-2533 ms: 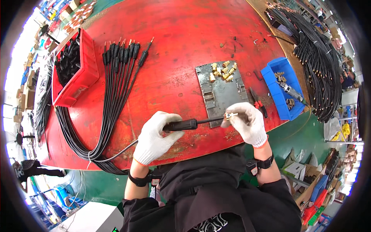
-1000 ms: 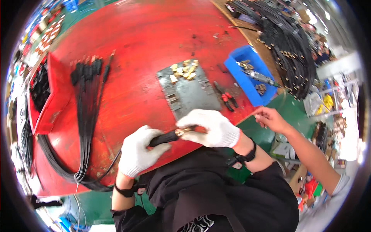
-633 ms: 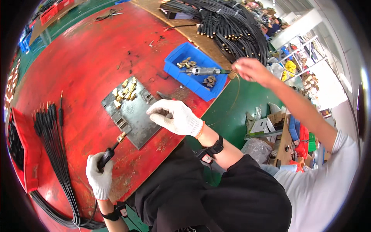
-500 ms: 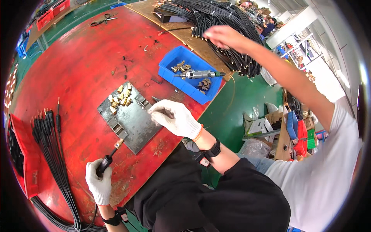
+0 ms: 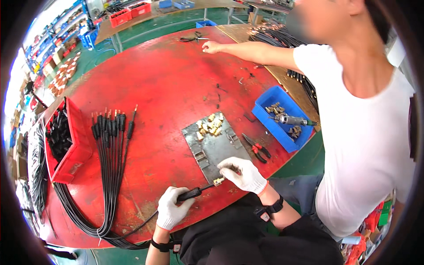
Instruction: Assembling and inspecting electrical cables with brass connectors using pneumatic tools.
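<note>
My left hand (image 5: 173, 208), in a white glove, is closed around the black sleeve (image 5: 189, 194) of a cable, whose tail runs back toward the bundle at left. A small brass fitting (image 5: 218, 181) sits at the thin tip, by the near corner of the dark metal plate (image 5: 217, 152). Just above that fitting is my right hand (image 5: 244, 176), gloved too, its thumb and fingers curled in a pinch; whatever lies between them is hidden. Loose brass fittings (image 5: 211, 125) are heaped at the plate's far end. Two small metal blocks (image 5: 201, 159) flank the plate's middle.
Red-handled pliers (image 5: 259, 151) lie beside a blue bin (image 5: 269, 128) holding metal parts and a power screwdriver (image 5: 295, 120). At left are black cables (image 5: 108, 163) and a red bin (image 5: 79, 152). A co-worker's hand (image 5: 212, 47) reaches near scissors (image 5: 193, 38).
My view has swung left. My left hand has brought the cable tip closer to my right hand. The co-worker's arm has moved from above the cable pile to beside the scissors.
</note>
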`<state>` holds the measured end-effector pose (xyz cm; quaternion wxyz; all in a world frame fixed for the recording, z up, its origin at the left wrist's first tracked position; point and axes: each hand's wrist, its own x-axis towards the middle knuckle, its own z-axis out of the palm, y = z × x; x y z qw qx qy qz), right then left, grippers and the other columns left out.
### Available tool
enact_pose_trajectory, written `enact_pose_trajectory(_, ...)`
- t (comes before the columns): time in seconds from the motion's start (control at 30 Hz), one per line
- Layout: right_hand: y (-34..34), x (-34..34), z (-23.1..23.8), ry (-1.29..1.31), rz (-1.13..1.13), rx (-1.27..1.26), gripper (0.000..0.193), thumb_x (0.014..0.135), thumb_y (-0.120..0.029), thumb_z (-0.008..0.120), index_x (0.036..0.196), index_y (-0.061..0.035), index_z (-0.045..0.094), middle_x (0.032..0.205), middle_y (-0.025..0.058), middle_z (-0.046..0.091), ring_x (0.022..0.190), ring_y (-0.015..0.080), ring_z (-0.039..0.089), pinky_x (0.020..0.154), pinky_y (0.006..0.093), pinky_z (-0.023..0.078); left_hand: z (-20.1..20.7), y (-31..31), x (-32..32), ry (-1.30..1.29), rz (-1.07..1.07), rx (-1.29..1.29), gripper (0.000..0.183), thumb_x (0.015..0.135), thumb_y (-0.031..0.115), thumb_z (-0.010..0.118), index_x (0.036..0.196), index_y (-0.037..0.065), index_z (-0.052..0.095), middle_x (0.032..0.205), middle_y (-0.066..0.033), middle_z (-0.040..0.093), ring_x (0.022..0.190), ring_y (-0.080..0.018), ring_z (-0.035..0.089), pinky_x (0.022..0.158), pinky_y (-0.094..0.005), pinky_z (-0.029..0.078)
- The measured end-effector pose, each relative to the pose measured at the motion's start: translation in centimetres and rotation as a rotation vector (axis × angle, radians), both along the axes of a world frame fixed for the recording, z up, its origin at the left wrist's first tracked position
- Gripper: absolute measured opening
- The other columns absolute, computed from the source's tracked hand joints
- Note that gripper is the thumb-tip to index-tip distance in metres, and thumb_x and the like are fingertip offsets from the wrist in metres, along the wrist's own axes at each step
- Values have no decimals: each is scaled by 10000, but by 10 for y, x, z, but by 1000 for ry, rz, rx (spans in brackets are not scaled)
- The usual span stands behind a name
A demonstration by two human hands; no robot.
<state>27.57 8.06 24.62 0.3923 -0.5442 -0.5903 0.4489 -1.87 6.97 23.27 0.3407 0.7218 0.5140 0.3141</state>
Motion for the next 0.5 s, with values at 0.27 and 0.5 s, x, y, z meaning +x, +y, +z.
enact_pose_trajectory(0.27,-3,-12,-4,131,106,-35,235,1034,-105,697,1249,-14,712,1036,74,775,916,106,713,825,293,576,0,3,-5,-13,-13,29,311,817,186,892,1081,70,776,926,-117,713,822,-296,720,731,-386,578)
enact_pose_trajectory(0.5,-8,-20,14,-26,235,184,297,929,-77,823,1204,-21,726,1050,109,772,943,182,753,851,320,585,7,3,-7,-28,-4,10,333,776,101,882,1085,41,775,899,-114,689,791,-261,698,719,-362,562)
